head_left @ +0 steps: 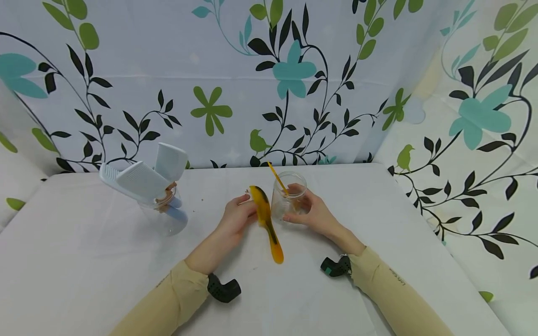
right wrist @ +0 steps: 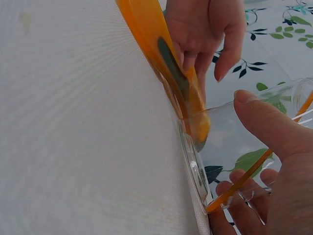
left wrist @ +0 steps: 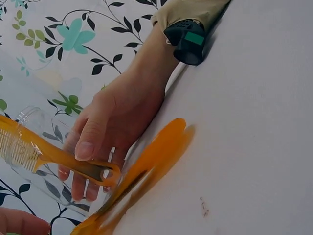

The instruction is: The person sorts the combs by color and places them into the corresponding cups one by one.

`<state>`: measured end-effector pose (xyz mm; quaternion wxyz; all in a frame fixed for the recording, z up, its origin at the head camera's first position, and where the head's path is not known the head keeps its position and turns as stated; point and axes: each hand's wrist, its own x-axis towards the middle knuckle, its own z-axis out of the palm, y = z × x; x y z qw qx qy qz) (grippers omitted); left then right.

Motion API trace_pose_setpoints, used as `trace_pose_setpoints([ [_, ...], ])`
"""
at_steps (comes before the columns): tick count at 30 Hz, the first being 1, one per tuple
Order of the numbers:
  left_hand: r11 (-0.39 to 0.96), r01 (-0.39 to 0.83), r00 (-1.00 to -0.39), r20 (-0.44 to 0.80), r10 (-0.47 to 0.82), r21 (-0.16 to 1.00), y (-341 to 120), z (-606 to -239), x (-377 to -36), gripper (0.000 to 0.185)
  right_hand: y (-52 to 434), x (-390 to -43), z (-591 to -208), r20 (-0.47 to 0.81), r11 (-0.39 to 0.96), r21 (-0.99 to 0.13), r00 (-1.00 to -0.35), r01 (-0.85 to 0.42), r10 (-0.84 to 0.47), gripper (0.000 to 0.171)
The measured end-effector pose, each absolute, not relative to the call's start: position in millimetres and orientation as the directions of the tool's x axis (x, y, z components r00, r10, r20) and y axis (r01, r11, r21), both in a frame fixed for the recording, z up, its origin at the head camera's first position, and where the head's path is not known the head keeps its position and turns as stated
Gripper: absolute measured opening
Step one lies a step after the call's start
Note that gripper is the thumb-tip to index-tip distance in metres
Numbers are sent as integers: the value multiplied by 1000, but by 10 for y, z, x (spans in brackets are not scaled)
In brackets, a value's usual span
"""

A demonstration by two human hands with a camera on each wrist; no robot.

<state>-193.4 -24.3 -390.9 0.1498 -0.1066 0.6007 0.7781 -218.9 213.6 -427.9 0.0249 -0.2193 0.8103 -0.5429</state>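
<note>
My right hand (head_left: 313, 214) grips a clear glass jar (head_left: 280, 205), its thumb on the near side and fingers round the far side. An amber comb (left wrist: 58, 156) leans inside the jar, its teeth showing through the glass. On the table, just left of the jar, lies a larger amber comb-shaped piece (head_left: 265, 210) with dark streaks, its narrow handle pointing toward me. My left hand (head_left: 237, 217) is right beside its wide end, thumb apart from it and some fingers hidden behind it. In the right wrist view, the left hand's fingers (right wrist: 188, 61) look relaxed.
Another clear jar (head_left: 174, 226) stands at the left, with white combs (head_left: 145, 179), a brown piece and a light-blue piece in it. A white cloth covers the table (head_left: 294, 298). Leaf-patterned curtains (head_left: 235, 93) hang behind and to the right.
</note>
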Motion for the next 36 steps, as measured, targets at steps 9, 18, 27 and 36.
trace_pose_setpoints([
  [9, -147, -348, -936, -335, 107, 926, -260, -3994, -1947, 55, 2136, -2198, -4299, 214, 322, -880, -896, -350, -389, 78],
  [18, -107, -321, -943, -308, 125, 941, -332, -4043, -1988, 49, 2134, -2201, -4294, 210, 330, -877, -897, -349, -390, 77],
  [27, -26, -326, -933, -316, 173, 945, -378, -4018, -1992, 45, 2135, -2188, -4284, 203, 333, -879, -901, -341, -384, 77],
  [36, -23, -299, -935, -288, 206, 954, -418, -4037, -2001, 48, 2136, -2204, -4297, 201, 332, -880, -899, -340, -388, 78],
])
